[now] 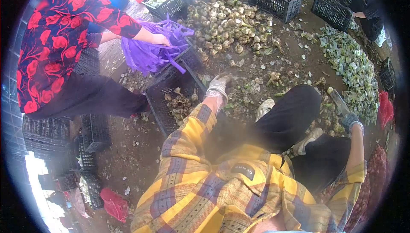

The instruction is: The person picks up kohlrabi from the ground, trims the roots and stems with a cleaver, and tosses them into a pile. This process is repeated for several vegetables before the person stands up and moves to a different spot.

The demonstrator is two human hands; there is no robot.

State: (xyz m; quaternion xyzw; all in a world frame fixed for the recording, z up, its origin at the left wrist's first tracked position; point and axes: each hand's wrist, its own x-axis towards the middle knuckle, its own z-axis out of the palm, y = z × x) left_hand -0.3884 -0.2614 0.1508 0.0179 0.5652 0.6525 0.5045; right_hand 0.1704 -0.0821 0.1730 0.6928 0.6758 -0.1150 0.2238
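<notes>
My left hand (219,87), in a pale glove, is beside the right rim of a black plastic crate (160,115), its fingers loosely extended and nothing visible in them. Garlic bulbs (179,105) with roots and stalks lie inside this crate. Off to the right, my right hand (352,122) wears a grey-blue glove and is closed round the handle of a knife (339,102) with a broad blade pointing up and left. A small pale piece (330,90) shows at the blade's tip. Loose garlic and scraps cover the ground between my hands.
A large garlic heap (232,23) lies ahead, with black crates (273,0) behind it. Green-white trimmings (350,62) are piled at right. A person in a red-flowered top (60,41) handles purple mesh bags (147,49) at left. Red net sacks (114,205) lie around.
</notes>
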